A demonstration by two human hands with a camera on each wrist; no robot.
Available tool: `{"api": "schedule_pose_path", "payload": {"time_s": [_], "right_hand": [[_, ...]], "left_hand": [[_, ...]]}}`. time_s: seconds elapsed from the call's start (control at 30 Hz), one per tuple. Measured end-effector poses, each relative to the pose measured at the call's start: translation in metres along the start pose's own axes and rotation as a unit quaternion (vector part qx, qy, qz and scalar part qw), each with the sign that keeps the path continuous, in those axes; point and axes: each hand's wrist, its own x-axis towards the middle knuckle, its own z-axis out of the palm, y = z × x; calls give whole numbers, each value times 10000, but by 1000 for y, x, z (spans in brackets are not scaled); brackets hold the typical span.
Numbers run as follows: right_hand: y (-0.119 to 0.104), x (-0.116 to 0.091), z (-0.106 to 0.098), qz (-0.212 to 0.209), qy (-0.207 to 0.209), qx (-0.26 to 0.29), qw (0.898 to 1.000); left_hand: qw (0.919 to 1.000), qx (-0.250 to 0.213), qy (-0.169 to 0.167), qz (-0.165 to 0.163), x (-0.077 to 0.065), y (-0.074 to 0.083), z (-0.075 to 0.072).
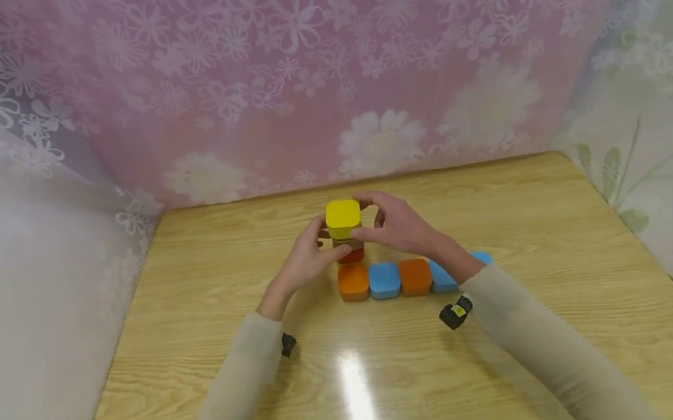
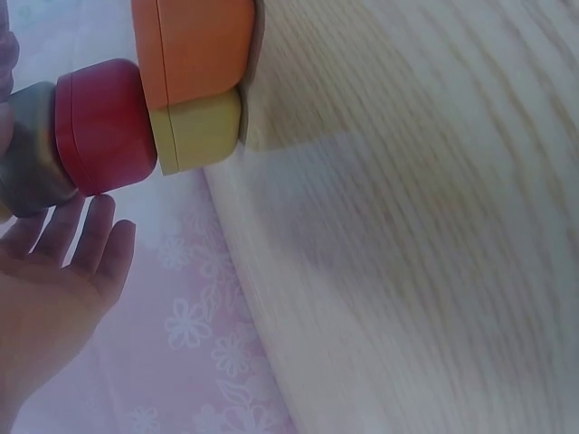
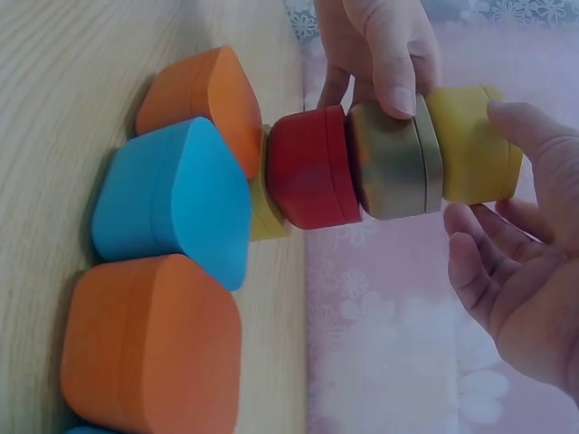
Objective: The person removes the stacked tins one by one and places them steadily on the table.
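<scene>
A small stack of rounded square boxes stands behind a row of similar boxes. From the bottom up it has a yellow box [image 2: 201, 131], a red box [image 3: 312, 167], a gold box [image 3: 391, 163] and another yellow box [image 1: 343, 216] on top. My left hand [image 1: 309, 255] holds the gold box from the left, thumb on the near side and fingers round the far side, fingertips close to the red box. From the right, my right hand [image 1: 404, 227] grips the top yellow box between thumb and fingers.
Directly in front of the stack runs the row: an orange box [image 1: 353, 284], a blue box [image 1: 384, 281], a second orange box [image 1: 415, 277], then more blue partly under my right forearm. The wooden table [image 1: 204, 378] meets a pink flowered curtain [image 1: 267, 103] behind.
</scene>
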Motion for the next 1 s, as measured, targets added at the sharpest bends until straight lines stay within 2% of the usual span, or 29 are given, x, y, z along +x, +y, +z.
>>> {"api": "schedule_pose_path", "payload": {"time_s": [0.2, 0.43, 1.0], "right_hand": [[-3, 6, 0, 37, -114, -89, 9999], [-4, 6, -5, 193, -168, 20, 9997], [21, -24, -31, 407, 74, -14, 9991]], "left_hand": [[10000, 16, -54, -39, 1, -2, -2], [9999, 3, -115, 100, 3, -4, -2], [9999, 3, -100, 31, 2, -2, -2]]}}
